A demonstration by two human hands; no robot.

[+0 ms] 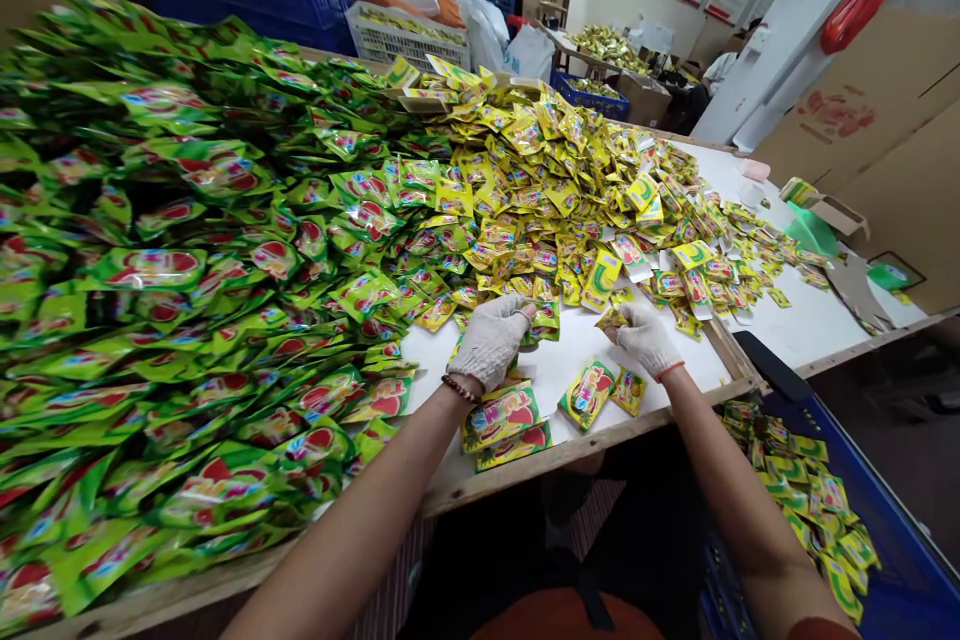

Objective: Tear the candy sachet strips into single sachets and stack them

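My left hand (pixel 489 344), in a white knit glove with bare fingertips and a beaded bracelet at the wrist, is closed on a small green-and-yellow packet (pixel 547 322). My right hand (pixel 649 342), gloved the same way, pinches a small yellow packet (pixel 613 318). Between and below them on the white tabletop (pixel 540 360) lie a larger green-and-yellow packet (pixel 588 394) and a small yellow packet (pixel 628 391). Under my left wrist rest larger packets (pixel 501 416), one overlapping another. The fingers of both hands are partly hidden.
A big heap of green watermelon-print packets (pixel 165 270) covers the left; a heap of small yellow packets (pixel 525 180) lies ahead. A blue crate (pixel 892 520) with packets stands below right, beside a dark phone-like slab (pixel 772 366). A wooden strip (pixel 727 352) divides the tabletop.
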